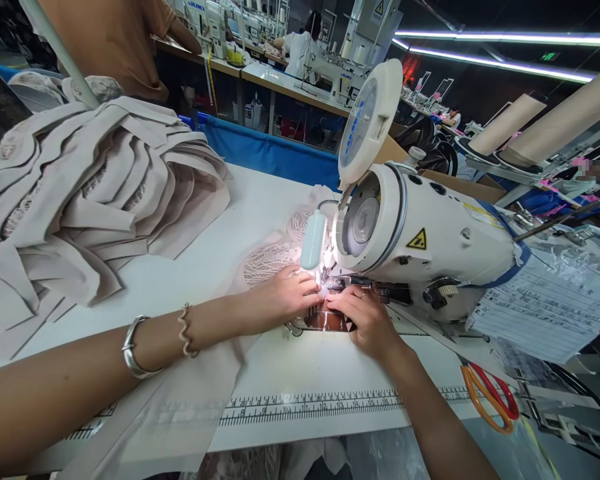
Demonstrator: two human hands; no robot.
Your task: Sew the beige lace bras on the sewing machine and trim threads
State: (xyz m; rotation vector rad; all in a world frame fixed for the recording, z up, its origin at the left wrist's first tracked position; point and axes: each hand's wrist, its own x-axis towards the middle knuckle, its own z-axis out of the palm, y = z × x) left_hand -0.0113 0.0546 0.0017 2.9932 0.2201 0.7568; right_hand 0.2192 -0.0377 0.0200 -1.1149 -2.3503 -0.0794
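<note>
A white sewing machine (pixel 430 227) stands at the right, its round end cover swung up and its needle area brightly lit. Pale pink lace fabric (pixel 270 263) lies at the needle, and its sheer part (pixel 180 413) trails under my left forearm over the table's front edge. My left hand (pixel 287 297) pinches the fabric just left of the needle, fingers pressed together. From the right, my right hand (pixel 367 320) closes thumb and fingers on the fabric's edge in front of the presser foot. The fingertips of both hands nearly meet, and the exact seam is hidden.
A big heap of pale fabric pieces (pixel 105 180) covers the table's left. A ruler strip (pixel 325 407) runs along the front. Orange-handled scissors (pixel 485 400) hang at the right, below a written sheet (pixel 540 307). Thread cones (pixel 507 123) stand behind; a co-worker (pixel 110 47) sits ahead.
</note>
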